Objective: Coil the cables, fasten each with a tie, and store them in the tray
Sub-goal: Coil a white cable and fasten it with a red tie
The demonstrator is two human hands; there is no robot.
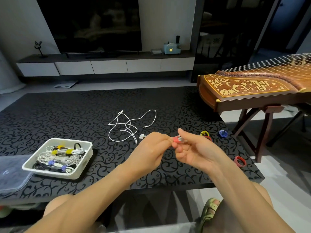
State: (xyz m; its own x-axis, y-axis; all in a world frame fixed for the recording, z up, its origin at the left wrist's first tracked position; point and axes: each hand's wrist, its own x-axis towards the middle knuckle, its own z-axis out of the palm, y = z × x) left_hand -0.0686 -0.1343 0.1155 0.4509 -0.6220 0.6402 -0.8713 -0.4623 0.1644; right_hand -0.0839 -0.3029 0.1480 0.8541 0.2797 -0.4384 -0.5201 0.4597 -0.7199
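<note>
Nearest the lens I saw two bare forearms (84, 190) running up to the hands, which met above the table's (67, 115) near middle. Between them sat the coiled white cable (182, 139), with one red tie (175, 140) wrapped around it. The left hand (151, 148) had its fingers curled and its fingertips pinched on the red tie. The right hand (196, 148) cupped the coil from the other side, fingers bent under it and one digit raised above it. A white plug (142, 136) poked out just left of the left hand; I could not tell whether it belonged to the held coil.

Beyond the hands lay one loose white cable (129, 125), uncoiled in a tangle. To the right I counted four spare ties: a yellow tie (204, 133) touching a second red tie (208, 138), a blue tie (223, 133) near them, and a third red tie (239, 161) by the table's edge.

On the left stood the white tray (55, 174), holding several tied bundles; I counted two yellow bands and two blue ones, though the number of bundles was unclear. A clear plastic lid (10, 174) lay just beside it.
</note>
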